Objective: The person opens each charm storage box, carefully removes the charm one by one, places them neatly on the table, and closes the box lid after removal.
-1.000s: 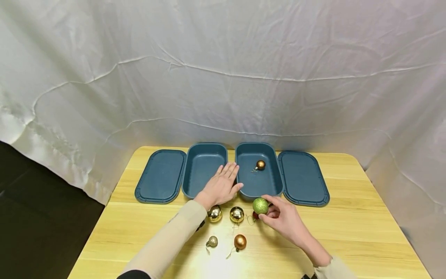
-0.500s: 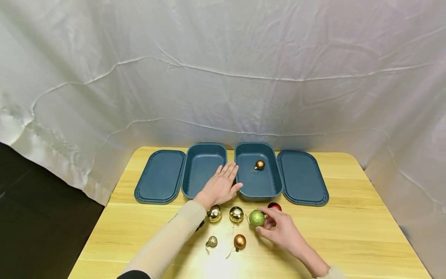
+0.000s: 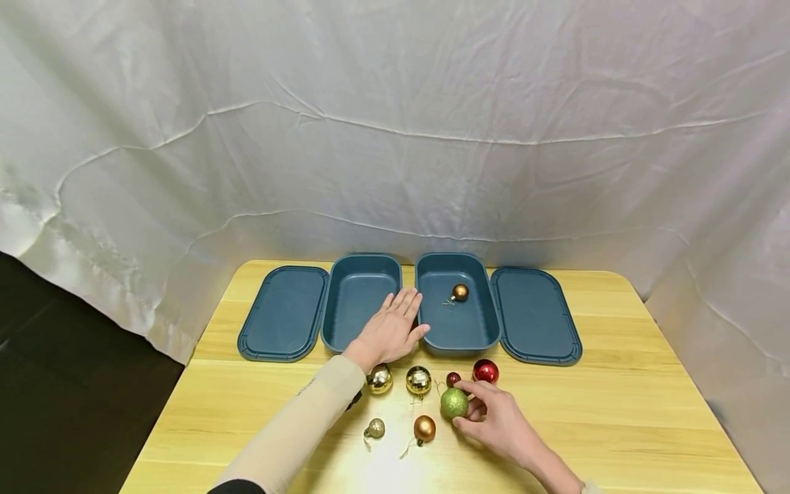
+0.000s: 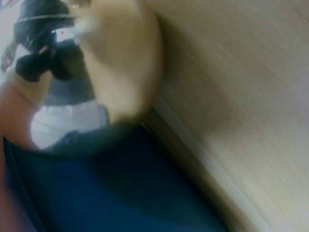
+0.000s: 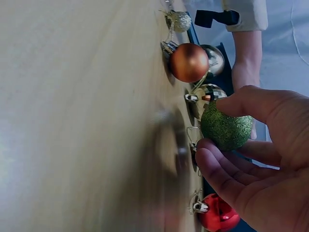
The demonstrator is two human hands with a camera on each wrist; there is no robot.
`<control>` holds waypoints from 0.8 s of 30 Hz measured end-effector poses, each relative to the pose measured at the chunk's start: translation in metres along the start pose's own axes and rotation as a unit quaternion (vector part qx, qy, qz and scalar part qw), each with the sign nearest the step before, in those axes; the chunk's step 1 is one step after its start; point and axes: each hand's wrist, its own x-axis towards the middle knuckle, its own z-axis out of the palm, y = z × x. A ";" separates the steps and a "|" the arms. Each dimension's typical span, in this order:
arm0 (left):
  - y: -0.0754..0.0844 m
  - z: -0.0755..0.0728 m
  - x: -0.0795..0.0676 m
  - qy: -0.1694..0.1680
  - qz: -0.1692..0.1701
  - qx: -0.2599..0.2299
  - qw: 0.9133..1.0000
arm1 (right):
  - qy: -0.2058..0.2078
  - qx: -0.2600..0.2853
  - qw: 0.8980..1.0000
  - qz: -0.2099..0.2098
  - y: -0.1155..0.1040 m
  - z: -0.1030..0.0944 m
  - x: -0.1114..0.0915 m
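Note:
My right hand point(image 3: 498, 420) pinches a green glitter Christmas bauble point(image 3: 454, 403) between thumb and fingers, low over the table. In the right wrist view the same green bauble point(image 5: 227, 126) sits at the fingertips. Just beyond it are a small dark red bauble point(image 3: 453, 379) and a larger shiny red bauble point(image 3: 485, 371). My left hand point(image 3: 389, 333) lies flat with straight fingers over the adjoining edges of two blue boxes, the left box point(image 3: 328, 322) and the right box point(image 3: 496, 322). A shiny gold bauble point(image 3: 379, 379) is under the left wrist, and fills much of the left wrist view.
A faceted gold bauble point(image 3: 418, 380), a copper bauble point(image 3: 424, 428) and a small champagne glitter bauble point(image 3: 376, 428) lie on the wooden table point(image 3: 642, 412). One bronze bauble point(image 3: 460, 293) is inside the right box. Blue lids point(image 3: 285, 312) flank the boxes; a pale curtain hangs behind.
My right hand has brought the green bauble down and toward the front edge, away from the right box, uncovering both red baubles. The left hand stays in place.

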 end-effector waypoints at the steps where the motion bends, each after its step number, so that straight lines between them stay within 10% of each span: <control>1: 0.000 0.000 0.000 0.000 0.000 0.000 1.000 | -0.002 -0.001 1.000 -0.001 0.000 0.001 -0.001; 24: -0.001 0.001 0.000 -0.003 -0.001 0.000 1.000 | -0.036 -0.026 0.999 -0.009 0.008 0.005 -0.010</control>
